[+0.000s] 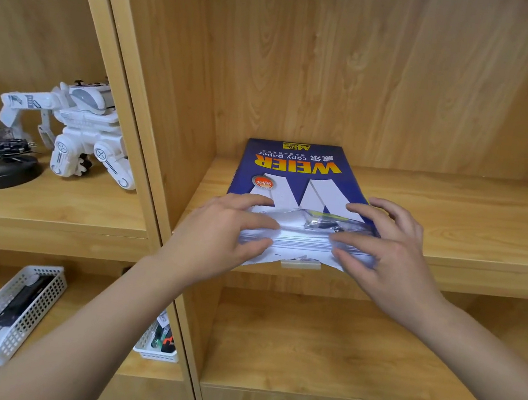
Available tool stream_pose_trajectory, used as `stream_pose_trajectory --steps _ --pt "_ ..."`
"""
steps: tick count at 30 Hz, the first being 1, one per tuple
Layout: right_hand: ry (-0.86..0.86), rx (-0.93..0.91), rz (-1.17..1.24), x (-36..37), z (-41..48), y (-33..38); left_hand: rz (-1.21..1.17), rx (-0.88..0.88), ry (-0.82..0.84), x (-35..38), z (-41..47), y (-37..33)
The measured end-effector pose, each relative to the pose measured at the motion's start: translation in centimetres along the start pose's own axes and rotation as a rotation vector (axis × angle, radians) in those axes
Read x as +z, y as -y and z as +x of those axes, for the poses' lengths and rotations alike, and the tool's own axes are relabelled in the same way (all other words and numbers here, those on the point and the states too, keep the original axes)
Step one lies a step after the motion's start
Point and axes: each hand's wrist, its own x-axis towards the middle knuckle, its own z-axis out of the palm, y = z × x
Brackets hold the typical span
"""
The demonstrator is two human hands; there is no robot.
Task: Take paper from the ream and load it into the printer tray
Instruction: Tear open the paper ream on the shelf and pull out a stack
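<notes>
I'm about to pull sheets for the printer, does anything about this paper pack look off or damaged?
Yes. The wrapper on the paper pack is ripped raggedly at the near end, baring the white sheets between the left hand and right hand. That end also juts past the shelf edge.

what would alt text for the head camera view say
Two bare hands, left hand and right hand, grip the torn-open near end of a blue ream of copy paper on a wooden shelf. A white toy robot stands in the neighbouring compartment.
</notes>
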Motion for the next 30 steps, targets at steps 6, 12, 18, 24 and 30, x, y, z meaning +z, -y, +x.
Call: stream_pose_trajectory --steps 6,12,18,24,30 --pt "0.008 0.076 0.062 -0.2 1.0 0.0 0.003 0.049 -0.032 0.2 0.1 -0.1" --pt "0.078 0.09 0.047 -0.2 1.7 -0.2 0.036 -0.084 0.029 -0.3 0.8 -0.7" --pt "0.117 0.063 -0.048 -0.7 2.5 -0.1 0.02 -0.151 0.111 -1.0 1.9 -0.8" --pt "0.185 0.047 -0.105 -1.4 3.5 0.0 0.007 -0.158 0.167 -1.8 2.9 -0.7" --pt "0.188 0.041 -0.109 -1.6 3.7 -0.1 0.041 -0.139 0.192 -2.1 3.2 -0.6"
